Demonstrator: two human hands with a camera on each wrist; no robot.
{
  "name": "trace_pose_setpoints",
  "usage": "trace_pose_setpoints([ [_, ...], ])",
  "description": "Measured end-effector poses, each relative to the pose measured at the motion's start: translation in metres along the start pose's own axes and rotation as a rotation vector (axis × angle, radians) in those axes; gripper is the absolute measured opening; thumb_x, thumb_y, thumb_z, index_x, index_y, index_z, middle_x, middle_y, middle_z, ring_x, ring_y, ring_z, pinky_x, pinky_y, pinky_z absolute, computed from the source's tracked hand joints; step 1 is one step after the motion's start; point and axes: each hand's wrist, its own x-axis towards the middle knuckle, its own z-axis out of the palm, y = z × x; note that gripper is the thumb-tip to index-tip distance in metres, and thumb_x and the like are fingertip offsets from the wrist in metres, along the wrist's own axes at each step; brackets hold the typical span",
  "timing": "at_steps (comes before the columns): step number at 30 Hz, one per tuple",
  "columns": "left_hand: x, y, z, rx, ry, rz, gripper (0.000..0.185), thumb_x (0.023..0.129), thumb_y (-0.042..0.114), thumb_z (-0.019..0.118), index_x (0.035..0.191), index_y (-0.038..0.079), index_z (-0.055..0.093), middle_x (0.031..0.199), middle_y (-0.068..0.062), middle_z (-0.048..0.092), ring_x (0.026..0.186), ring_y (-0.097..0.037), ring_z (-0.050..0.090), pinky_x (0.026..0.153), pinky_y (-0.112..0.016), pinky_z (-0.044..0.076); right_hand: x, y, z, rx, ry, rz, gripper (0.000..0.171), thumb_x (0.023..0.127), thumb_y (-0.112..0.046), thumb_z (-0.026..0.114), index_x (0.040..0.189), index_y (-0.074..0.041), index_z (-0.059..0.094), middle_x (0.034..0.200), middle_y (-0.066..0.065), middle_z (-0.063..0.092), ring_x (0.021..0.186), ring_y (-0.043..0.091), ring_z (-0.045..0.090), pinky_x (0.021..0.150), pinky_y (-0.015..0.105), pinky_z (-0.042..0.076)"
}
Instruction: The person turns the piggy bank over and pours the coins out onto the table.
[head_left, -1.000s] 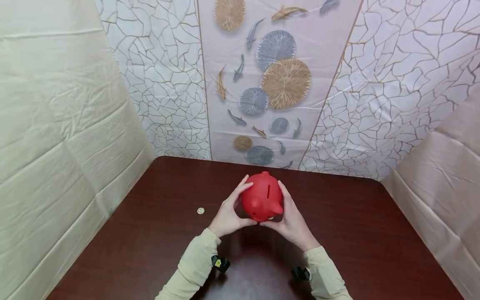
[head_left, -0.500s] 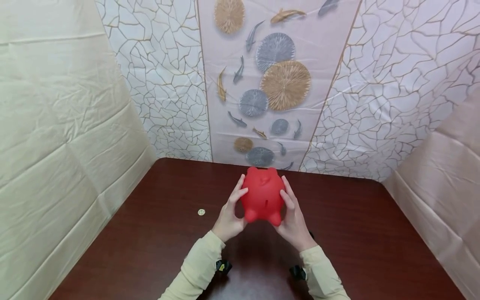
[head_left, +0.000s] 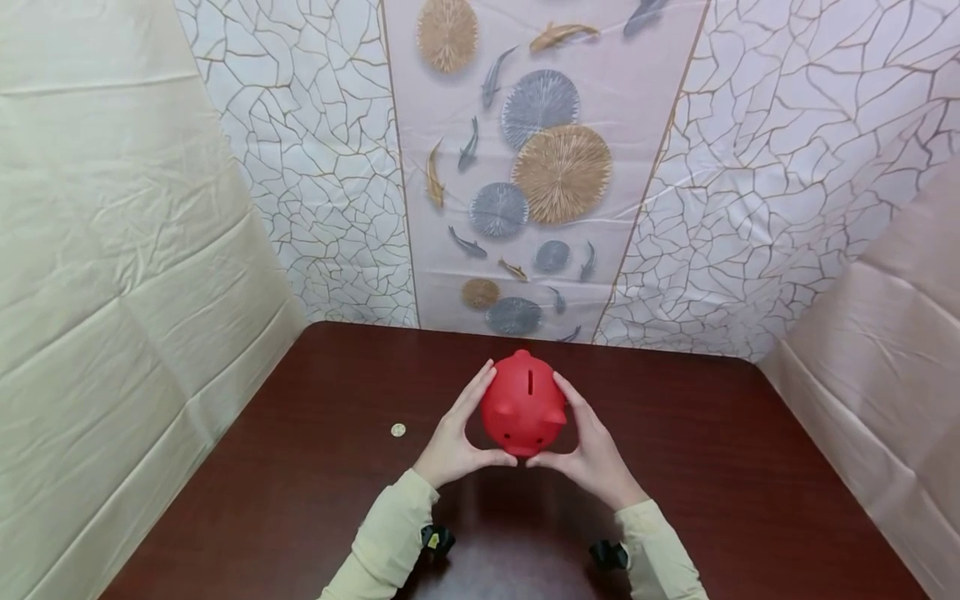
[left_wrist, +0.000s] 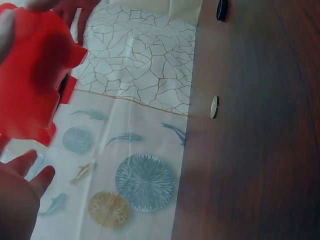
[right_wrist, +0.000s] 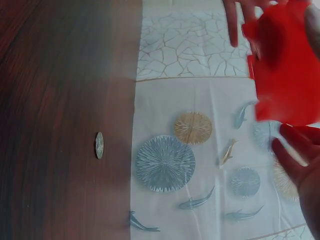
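Both hands hold a red pig (head_left: 523,404) between them, over the middle of the table (head_left: 712,467). Left hand (head_left: 453,437) cups pig's left side, fingers up along the flank, thumb curled under the snout end. Right hand (head_left: 592,446) mirrors it on the right side, fingers along the flank, thumb under. Pig upright, coin slot on top, snout toward the person, tail end toward the far wall (head_left: 540,167). Cannot tell whether it rests on the table or sits just above it.

Coin (head_left: 398,430) lies flat on the table well left of the left hand, apart from everything, nearer the left table edge. Left wrist view: pig (left_wrist: 30,75) blurred at top left, coin (left_wrist: 214,106) on the wood near the wall line. Right wrist view: pig (right_wrist: 285,65) top right, right fingers (right_wrist: 300,155) below it, coin (right_wrist: 99,145) across the table.

Bare wood right of the right hand out to the right edge; bare strip beyond the pig up to the wall. Beige sheets (head_left: 112,292) rise at both side edges. Sleeves (head_left: 390,533) reach in from the near edge.
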Motion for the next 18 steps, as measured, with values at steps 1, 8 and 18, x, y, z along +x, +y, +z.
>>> trace_pose_setpoints([
  [1,0.0,0.0,0.0,-0.007,0.0,-0.024,0.11,0.065,0.02,0.09,0.154,0.025,0.026,0.16,-0.003,0.027,0.145,-0.021,0.032,0.107,-0.044,0.045,-0.001,0.0,0.0,0.011,-0.016,0.03,0.111,0.061,-0.028,0.091,0.152,-0.015,0.028,0.143,0.01,0.05,0.121,0.024,0.055,0.093,0.032,0.055],
  [8,-0.004,0.004,0.003,-0.027,0.036,-0.2,0.098,0.068,0.033,0.088,0.15,0.036,0.033,0.15,0.005,0.044,0.134,-0.02,0.047,0.1,-0.049,0.05,-0.003,-0.002,0.002,0.026,-0.073,0.186,0.107,0.063,-0.028,0.091,0.151,-0.024,0.03,0.121,0.006,0.066,0.098,0.016,0.065,0.081,0.038,0.058],
  [18,-0.012,0.003,0.012,0.024,0.106,-0.429,0.071,0.077,0.049,0.077,0.141,0.032,0.05,0.118,-0.003,0.07,0.099,-0.017,0.067,0.08,-0.026,0.056,0.0,-0.004,0.006,-0.097,-0.209,0.383,0.074,0.078,-0.047,0.076,0.136,-0.011,0.047,0.091,0.002,0.072,0.077,0.012,0.066,0.072,0.031,0.057],
])
